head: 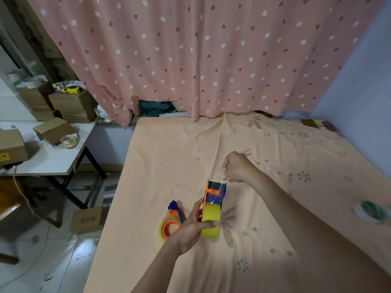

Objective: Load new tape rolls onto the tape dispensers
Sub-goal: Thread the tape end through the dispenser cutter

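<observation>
Dispenser (pixel 214 194) with yellow roll (pixel 210 220) clamped in my left hand (pixel 193 227); right hand (pixel 236 167) pinches tape end just beyond it; second dispenser (pixel 171 222) lies left.

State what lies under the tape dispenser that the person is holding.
The held dispenser, gripped by the left hand, sits over the floral orange sheet. The sheet directly beneath is covered by the yellow tape roll, so contact cannot be judged.
</observation>
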`<state>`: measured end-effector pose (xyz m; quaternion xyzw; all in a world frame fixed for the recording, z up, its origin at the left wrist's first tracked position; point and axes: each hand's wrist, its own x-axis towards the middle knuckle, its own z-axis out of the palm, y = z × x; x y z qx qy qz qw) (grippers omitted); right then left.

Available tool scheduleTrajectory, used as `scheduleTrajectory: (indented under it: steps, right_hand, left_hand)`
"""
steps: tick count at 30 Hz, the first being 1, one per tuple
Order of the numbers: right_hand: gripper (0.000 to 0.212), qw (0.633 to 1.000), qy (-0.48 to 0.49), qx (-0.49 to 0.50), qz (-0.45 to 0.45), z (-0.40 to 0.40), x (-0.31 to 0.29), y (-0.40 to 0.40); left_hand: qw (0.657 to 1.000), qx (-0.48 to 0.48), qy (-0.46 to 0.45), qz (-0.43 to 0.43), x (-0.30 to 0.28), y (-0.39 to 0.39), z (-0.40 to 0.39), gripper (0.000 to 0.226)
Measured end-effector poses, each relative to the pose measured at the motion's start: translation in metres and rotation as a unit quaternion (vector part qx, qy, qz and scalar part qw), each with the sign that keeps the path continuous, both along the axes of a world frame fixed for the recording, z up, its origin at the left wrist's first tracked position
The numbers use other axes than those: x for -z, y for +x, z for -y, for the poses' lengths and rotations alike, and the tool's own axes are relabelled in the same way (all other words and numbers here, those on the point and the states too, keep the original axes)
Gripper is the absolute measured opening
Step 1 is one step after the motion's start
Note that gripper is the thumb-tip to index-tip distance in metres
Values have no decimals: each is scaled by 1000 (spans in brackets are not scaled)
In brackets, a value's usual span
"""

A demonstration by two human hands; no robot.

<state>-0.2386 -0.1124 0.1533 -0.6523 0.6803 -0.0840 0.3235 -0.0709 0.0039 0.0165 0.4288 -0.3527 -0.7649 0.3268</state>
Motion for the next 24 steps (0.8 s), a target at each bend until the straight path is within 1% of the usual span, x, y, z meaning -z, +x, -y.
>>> scheduleTrajectory:
  steps: [4,7,10,15,20,22,24]
  right_hand:
    - [27,998,-4,-52,19,-1,-6,6]
    - [26,997,-14,-68,33,0,-6,7]
    - [25,997,1,-50,52,6,0,1]
    - [13,996,45,-21,68,9,6,-9]
    - [12,996,46,12,78,21,8,-16]
    - [13,994,59,16,91,25,8,-19]
    - [9,992,70,20,103,27,8,-20]
  left_hand:
    - [999,45,-11,20,5,0,1,101]
    - [999,43,-3,9,7,0,1,99]
    - [999,32,13,-17,7,4,1,98]
    - [998,36,28,-44,6,8,-1,94]
    - [998,62,9,-32,9,11,-4,97]
    - [997,67,9,-37,9,12,-5,95]
    - [997,70,11,-44,6,13,-5,91]
